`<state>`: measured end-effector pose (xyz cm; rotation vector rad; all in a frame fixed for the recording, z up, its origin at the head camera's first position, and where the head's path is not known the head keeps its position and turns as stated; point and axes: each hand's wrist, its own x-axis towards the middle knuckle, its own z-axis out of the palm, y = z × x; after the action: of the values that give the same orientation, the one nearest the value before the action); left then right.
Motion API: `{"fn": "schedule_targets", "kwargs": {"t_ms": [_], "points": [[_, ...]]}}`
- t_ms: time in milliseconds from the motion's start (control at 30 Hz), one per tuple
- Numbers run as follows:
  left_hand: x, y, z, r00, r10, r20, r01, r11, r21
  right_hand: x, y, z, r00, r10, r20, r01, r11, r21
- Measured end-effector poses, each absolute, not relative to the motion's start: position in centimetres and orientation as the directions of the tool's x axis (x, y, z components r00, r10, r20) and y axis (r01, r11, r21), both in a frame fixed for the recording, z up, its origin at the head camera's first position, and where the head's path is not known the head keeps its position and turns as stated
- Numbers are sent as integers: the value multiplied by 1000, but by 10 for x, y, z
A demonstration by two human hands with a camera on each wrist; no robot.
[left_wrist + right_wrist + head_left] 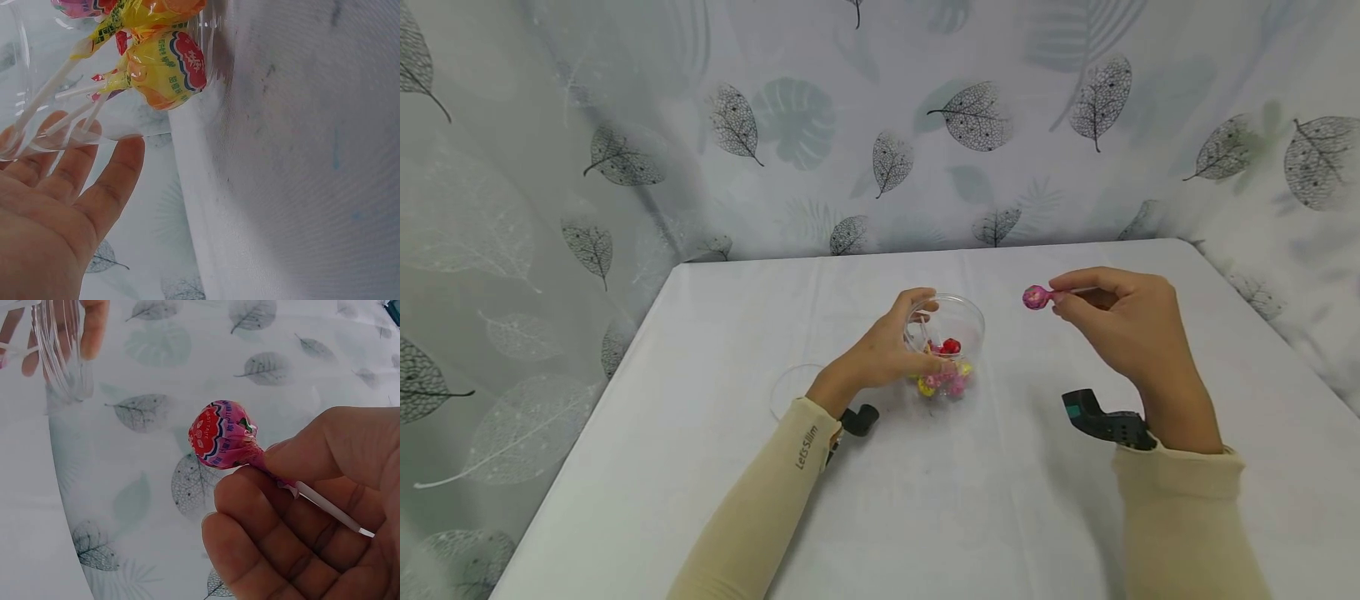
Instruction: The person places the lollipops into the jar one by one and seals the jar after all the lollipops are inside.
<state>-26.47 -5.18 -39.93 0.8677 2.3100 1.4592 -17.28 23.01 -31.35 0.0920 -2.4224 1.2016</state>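
A clear jar (973,321) stands tilted or upright on the table, I cannot tell which, and my left hand (887,346) grips its side with thumb and fingers around it. Inside lie several wrapped lollipops (165,69), yellow, pink and red, their white sticks pointing toward the left palm in the left wrist view. To the right of the jar, my right hand (1120,321) is raised above the table. Its thumb and fingers pinch a pink-wrapped lollipop (222,434) just below the candy head, with the white stick lying across the palm.
A clear round lid (778,383) lies on the white-covered table (970,508), to the left of the jar and partly behind the left wrist. Leaf-printed curtains (850,108) hang behind the table and at both sides. Each wrist wears a dark strap mount (1101,421).
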Motion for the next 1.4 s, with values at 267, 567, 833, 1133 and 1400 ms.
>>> {"fn": "schedule_targets", "kwargs": {"t_ms": [267,567,833,1133,1400], "points": [[-264,-51,-399,-777,623,91,350,307,885,-176,222,-316,-886,113,449,-288,625,-726],[-265,-52,-401,-782,616,92,353,317,880,-179,212,-322,-863,81,498,-352,610,-710],[-265,-51,-399,-782,617,88,344,311,886,-179,204,-322,-857,54,513,-386,592,-707],[-265,-50,-399,-781,618,87,345,312,885,-179,195,-322,-846,27,532,-419,582,-697],[-264,-51,-398,-786,613,78,331,310,891,-180,189,-324,-841,-3,541,-445,573,-688]]}}
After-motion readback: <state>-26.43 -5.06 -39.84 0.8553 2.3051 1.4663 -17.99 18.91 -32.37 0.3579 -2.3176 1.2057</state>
